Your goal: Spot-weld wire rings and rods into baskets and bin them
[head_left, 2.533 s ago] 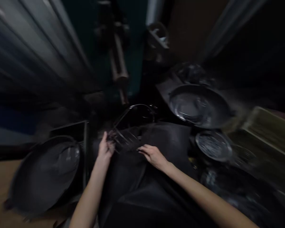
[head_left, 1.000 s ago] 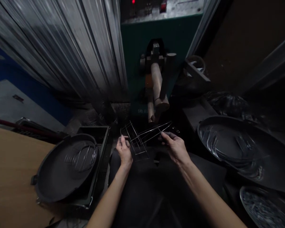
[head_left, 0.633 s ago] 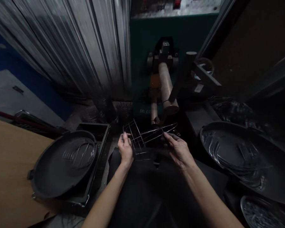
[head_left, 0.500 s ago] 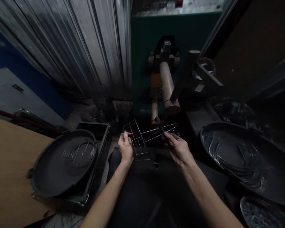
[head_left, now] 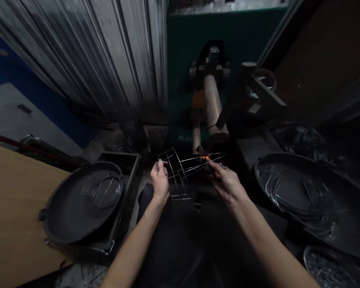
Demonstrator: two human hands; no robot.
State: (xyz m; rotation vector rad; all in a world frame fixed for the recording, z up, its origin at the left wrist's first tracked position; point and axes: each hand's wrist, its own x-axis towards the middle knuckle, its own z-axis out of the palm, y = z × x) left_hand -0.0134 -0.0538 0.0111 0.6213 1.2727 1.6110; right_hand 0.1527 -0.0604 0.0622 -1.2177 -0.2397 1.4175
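Observation:
My left hand (head_left: 160,179) is closed on the near left side of a thin wire rack (head_left: 176,168), its thumb on top. The rack has a bent grid part on the left and long wires running right. My right hand (head_left: 226,182) pinches at the long wires, close to their right end. Whether a separate small wire is between those fingers I cannot make out. Orange sparks (head_left: 206,157) glow just beyond the right fingertips, under the thick cylindrical arm (head_left: 213,104) of a welding machine. A thinner lower arm (head_left: 196,138) stands beside it.
On the left, a round dark pan (head_left: 75,218) with bent wires rests on a crate (head_left: 135,162). A larger pan (head_left: 258,172) at right holds wire pieces. Below it is a bowl (head_left: 307,256) of small metal parts. The green machine body (head_left: 183,48) stands ahead, beside corrugated metal (head_left: 132,52).
Sparks have appeared at the wires under the machine's arm. The rack has tilted slightly, and both hands keep their grip in nearly the same place. The view has shifted a little.

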